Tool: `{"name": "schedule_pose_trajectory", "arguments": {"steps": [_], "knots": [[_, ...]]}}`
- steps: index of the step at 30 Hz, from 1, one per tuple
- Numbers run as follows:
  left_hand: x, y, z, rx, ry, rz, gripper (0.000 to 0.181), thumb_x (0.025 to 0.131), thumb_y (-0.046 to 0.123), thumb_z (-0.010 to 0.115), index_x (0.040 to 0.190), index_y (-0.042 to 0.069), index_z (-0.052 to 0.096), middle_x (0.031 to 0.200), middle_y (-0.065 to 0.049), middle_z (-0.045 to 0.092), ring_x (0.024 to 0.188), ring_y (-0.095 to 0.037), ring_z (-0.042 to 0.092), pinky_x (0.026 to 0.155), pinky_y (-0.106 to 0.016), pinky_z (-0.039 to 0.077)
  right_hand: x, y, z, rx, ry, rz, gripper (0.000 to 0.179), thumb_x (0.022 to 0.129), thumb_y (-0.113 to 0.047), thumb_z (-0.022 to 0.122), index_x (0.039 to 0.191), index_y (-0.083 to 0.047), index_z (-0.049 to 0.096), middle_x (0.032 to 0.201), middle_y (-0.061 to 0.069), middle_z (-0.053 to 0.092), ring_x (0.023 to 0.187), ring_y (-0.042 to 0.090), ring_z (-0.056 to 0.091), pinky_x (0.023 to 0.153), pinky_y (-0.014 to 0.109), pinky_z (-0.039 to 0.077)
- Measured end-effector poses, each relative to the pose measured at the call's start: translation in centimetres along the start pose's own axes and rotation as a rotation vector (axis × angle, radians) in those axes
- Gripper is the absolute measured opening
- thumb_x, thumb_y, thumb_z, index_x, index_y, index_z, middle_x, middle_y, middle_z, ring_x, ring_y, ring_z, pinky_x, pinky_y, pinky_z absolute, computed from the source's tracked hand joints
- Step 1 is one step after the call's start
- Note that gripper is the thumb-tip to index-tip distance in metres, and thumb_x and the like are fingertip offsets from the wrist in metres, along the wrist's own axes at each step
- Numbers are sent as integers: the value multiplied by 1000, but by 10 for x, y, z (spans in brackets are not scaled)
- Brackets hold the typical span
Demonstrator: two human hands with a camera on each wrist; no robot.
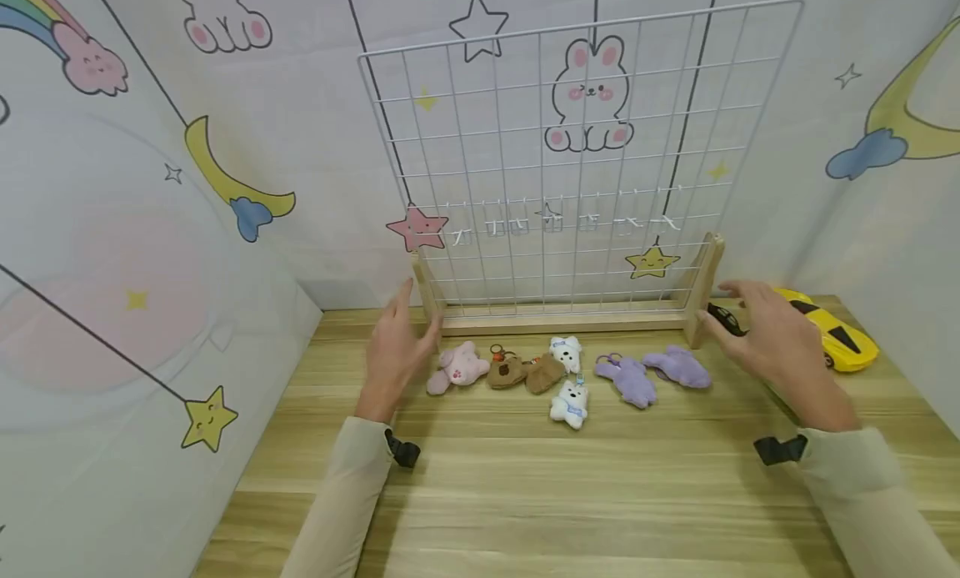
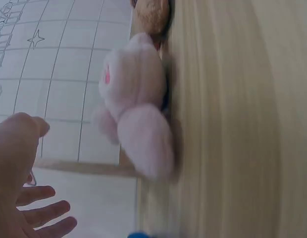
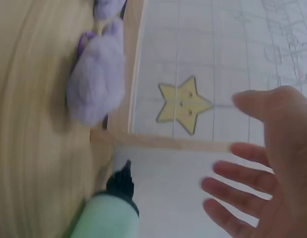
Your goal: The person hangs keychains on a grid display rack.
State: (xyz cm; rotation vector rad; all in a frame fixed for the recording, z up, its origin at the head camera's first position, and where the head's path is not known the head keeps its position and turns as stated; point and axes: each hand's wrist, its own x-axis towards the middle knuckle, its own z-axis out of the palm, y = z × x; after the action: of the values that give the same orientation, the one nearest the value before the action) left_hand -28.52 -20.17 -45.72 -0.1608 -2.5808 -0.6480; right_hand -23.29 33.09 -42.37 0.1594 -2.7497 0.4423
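Note:
My left hand [image 1: 393, 349] is beside the left wooden post of a white wire grid rack [image 1: 562, 320], its fingers spread and holding nothing. At the right post, my right hand [image 1: 783, 340] has parted fingers and likewise holds nothing. A pink plush keychain [image 1: 463, 365] lies on the table near the left hand, also large in the left wrist view. Brown plush keychains [image 1: 507, 372], white bear keychains [image 1: 570, 404] and purple plush keychains [image 1: 628, 382] continue the row before the rack. One purple plush [image 3: 96, 79] lies by the post in the right wrist view.
Small white hooks [image 1: 552, 219] hang in a row across the grid. A yellow toy car [image 1: 843, 336] is behind the right hand. A pale green bottle [image 3: 106, 218] with a black nozzle stands out in the right wrist view. Patterned cloth [image 1: 315, 103] surrounds the wooden table.

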Motion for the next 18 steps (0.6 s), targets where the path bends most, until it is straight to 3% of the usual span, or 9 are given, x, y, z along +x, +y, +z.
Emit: {"name": "schedule_pose_trajectory", "arguments": {"steps": [4,10,13,18], "knots": [[7,13,12,-94,-12,-60,75,103,34,71,165,6,37,144,-23,66,117,-45,72,94,-59,60,-3,-14,11,10,-135,-95,51,101,-50,73,127,-6,70,114,18,75,98,36,73,75,54,57],[15,24,26,-115,24,-150,65,101,14,69,157,0,39,123,-27,72,102,-47,76,82,-59,62,-8,-27,31,1,-351,-144,69,92,-60,80,135,-8,69,132,21,71,114,43,70,84,61,58],[17,26,31,-81,30,-173,58,101,8,66,153,1,41,118,-27,73,97,-48,76,78,-59,61,-13,-30,39,-5,-389,-160,66,89,-54,85,136,-10,69,134,21,67,118,46,67,89,65,56],[16,25,37,-38,68,-179,47,102,6,67,143,1,45,106,-27,75,86,-48,77,68,-56,60,-16,-32,47,13,-372,-178,48,88,-24,86,132,-12,71,124,18,66,110,43,67,86,63,56]]}}
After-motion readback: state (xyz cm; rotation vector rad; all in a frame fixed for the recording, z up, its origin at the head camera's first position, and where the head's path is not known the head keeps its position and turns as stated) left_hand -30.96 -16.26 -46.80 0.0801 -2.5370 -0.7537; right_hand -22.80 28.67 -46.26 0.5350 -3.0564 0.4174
